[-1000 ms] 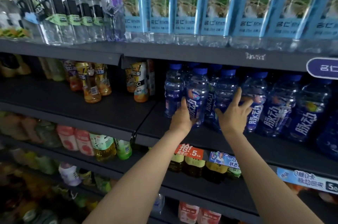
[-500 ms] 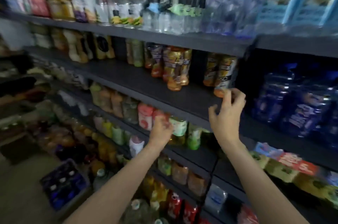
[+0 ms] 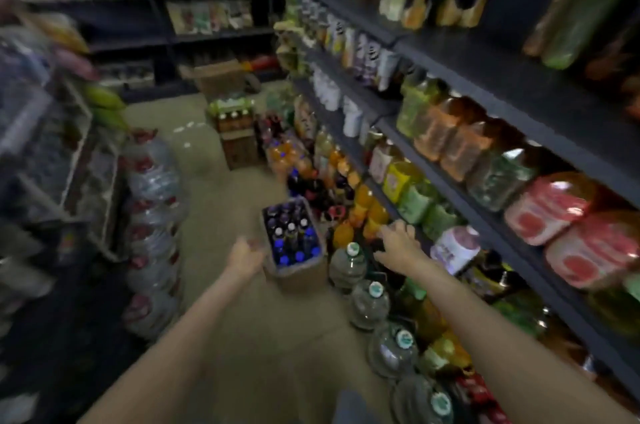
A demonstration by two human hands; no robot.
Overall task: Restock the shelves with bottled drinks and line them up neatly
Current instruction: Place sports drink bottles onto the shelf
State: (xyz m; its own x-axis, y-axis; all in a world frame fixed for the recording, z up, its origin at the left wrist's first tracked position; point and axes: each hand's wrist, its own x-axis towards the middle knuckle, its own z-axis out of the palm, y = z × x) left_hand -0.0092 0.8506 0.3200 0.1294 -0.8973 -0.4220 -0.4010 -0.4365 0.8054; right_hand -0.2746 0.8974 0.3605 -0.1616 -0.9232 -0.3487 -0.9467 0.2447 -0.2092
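Observation:
A cardboard box (image 3: 301, 279) stands on the aisle floor, filled with several blue-capped bottles (image 3: 292, 238). My left hand (image 3: 246, 258) reaches down beside the box's left edge, fingers relaxed, holding nothing. To the right of the box my right hand (image 3: 398, 245) is stretched out with spread fingers, in front of the lower shelf bottles, and is empty. The dark shelves (image 3: 467, 132) on the right carry rows of coloured drink bottles. The view is blurred.
Large clear water jugs with green caps (image 3: 348, 266) line the floor along the shelf base. Stacked big water bottles (image 3: 152, 215) stand on the left. More boxes and bottle packs (image 3: 235, 132) sit further down the aisle. Bare floor (image 3: 221, 201) lies left of the box.
I have turned left and down, away from the shelf of blue bottles. Both hands left the shelf and dropped toward the box on the floor.

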